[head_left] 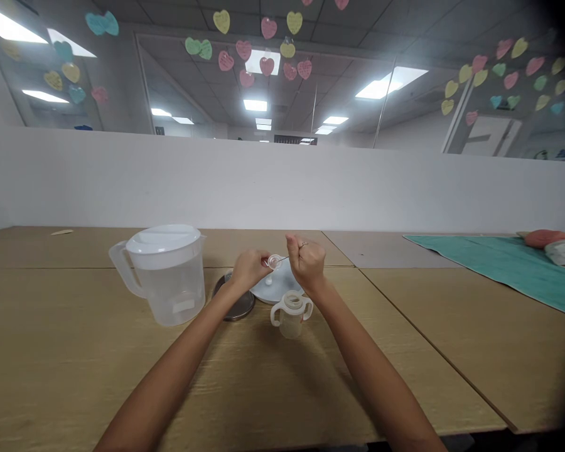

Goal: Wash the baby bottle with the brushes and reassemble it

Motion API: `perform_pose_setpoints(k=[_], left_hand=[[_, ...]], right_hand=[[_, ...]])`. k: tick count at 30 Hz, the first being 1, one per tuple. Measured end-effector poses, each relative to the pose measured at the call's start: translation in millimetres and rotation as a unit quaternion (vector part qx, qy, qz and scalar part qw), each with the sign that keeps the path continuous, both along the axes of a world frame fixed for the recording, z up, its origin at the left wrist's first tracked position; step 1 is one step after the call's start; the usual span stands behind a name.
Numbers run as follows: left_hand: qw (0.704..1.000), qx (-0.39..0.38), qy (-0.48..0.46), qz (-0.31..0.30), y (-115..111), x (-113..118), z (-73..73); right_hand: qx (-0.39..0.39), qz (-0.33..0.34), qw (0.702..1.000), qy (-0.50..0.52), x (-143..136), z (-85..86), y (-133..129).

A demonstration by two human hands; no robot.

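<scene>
My left hand (250, 269) pinches a small clear ring-shaped piece (275, 262), like a bottle's collar or nipple, above a pale blue plate (262, 293). My right hand (307, 258) is closed in a fist around a thin dark rod (284, 258), whose tip reaches to the clear piece. Whether the rod goes inside it, I cannot tell. Just below the hands, a baby bottle (290, 320) with two white side handles stands upright, its top uncovered. A small white piece (268, 281) lies on the plate.
Left of my hands stands a large translucent lidded pitcher (172, 276). A round dark metal tray (239, 309) sits partly behind my left forearm. At the right, a green cloth (508, 267) carries a reddish item (546, 238). A white wall (263, 182) rises behind the table.
</scene>
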State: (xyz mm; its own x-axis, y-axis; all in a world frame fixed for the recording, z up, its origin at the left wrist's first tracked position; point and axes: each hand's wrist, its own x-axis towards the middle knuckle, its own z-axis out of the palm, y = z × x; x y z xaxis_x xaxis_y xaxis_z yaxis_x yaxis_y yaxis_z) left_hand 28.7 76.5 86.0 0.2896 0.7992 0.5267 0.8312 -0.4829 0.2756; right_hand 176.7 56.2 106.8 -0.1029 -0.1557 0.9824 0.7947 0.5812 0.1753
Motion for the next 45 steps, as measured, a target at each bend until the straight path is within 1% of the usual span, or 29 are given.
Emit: perform_pose_setpoints(k=[5,16,20,23,29,35,41,43,45], left_hand=[[1.000,-0.004,0.006,0.001,0,0,-0.3],[1.000,-0.006,-0.004,-0.003,-1,0,-0.5],[1.000,-0.002,-0.008,-0.008,0,0,-0.9],[1.000,-0.001,-0.010,-0.013,-1,0,-0.6],[1.000,0.000,-0.014,-0.016,-3,1,0.6],[1.000,0.005,-0.007,-0.019,-1,0,-1.8],[1.000,-0.004,-0.023,-0.017,-2,1,-1.3],[0.999,-0.015,-0.044,-0.023,-1,0,-2.0],[0.996,-0.029,-0.079,-0.043,2,-1,-4.1]], right_hand=[[0.004,-0.032,0.999,0.004,3,-1.8,5],[0.012,-0.039,0.999,0.033,8,-1.5,7],[-0.003,-0.045,0.998,0.042,11,-1.4,9],[-0.017,-0.029,0.998,0.059,12,-2.0,11],[-0.088,0.014,0.987,0.136,16,-4.6,21],[-0.113,0.023,0.978,0.174,21,-7.1,28],[-0.103,0.008,0.983,0.150,19,-4.3,23],[-0.089,-0.002,0.988,0.123,18,-3.6,20],[-0.061,-0.019,0.994,0.089,15,-3.7,17]])
